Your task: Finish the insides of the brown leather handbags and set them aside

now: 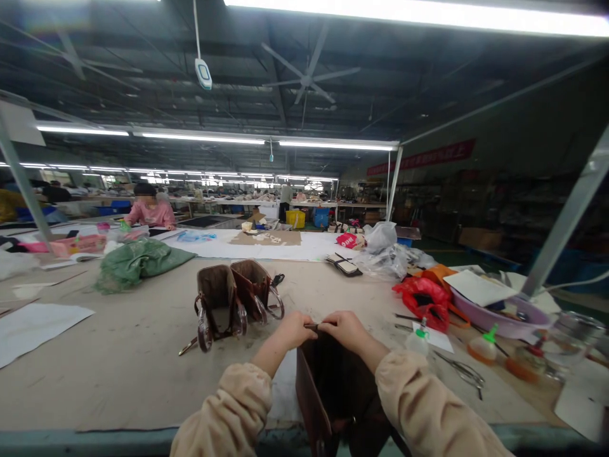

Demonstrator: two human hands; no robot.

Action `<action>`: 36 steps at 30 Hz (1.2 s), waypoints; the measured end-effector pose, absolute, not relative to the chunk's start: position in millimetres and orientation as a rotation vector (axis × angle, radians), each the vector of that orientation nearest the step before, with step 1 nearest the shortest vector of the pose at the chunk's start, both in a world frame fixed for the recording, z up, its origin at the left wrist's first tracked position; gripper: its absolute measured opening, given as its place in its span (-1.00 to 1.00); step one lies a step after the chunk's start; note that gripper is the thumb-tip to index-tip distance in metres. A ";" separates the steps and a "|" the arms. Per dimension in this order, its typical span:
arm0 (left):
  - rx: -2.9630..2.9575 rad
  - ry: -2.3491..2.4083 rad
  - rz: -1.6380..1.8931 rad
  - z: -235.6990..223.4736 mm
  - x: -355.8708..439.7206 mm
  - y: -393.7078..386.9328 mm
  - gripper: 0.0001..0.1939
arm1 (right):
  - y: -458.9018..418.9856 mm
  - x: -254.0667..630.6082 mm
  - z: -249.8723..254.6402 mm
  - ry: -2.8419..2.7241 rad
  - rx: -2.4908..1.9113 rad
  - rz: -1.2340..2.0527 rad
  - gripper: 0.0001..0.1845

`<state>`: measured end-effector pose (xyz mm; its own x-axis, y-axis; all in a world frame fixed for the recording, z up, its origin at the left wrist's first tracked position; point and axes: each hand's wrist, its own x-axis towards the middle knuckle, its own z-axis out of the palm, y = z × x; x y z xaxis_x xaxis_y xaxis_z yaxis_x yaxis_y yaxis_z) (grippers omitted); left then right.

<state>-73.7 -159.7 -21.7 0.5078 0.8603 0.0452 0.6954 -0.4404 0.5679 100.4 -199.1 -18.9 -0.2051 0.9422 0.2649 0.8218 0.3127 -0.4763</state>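
Note:
A dark brown handbag (311, 397) stands open at the table's front edge, its dark inside facing up. My left hand (295, 331) pinches the bag's far top rim. Close beside it, my right hand (346, 329) pinches the same rim, the two hands' fingertips nearly meeting. Both hands are closed on the edge; the fingertips partly hide what lies between them. Left of my hands, a brown handbag (216, 285) with looped handles stands open on the table, and a second brown handbag (251, 274) stands right behind it.
To the right lie a red plastic bag (423, 301), a purple basin (499, 322), scissors (464, 371) and squeeze bottles, one green-capped bottle (484, 348) among them. A green sack (137, 260) lies at the left. A person in pink (151, 212) sits farther back. Metal posts (571, 203) flank the table.

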 end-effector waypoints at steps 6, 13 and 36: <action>2.316 1.227 0.437 -22.7 -76.2 -155.5 -0.74 | -199.2 106.1 -20.4 -2.191 -1.410 0.266 -0.79; 2.326 1.086 0.487 -23.1 -74.2 -156.1 -0.74 | -194.1 110.4 -28.4 -2.102 -1.521 0.491 -0.77; 2.393 1.178 0.467 -19.9 -52.1 -150.1 -0.83 | -215.9 132.3 -19.2 -1.808 -1.342 0.726 -0.50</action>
<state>-52.1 -150.1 -19.9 0.5819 0.8061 0.1081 0.6610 -0.5461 0.5147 132.3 -215.9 -19.2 -0.1621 0.9578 0.2375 0.5278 0.2875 -0.7992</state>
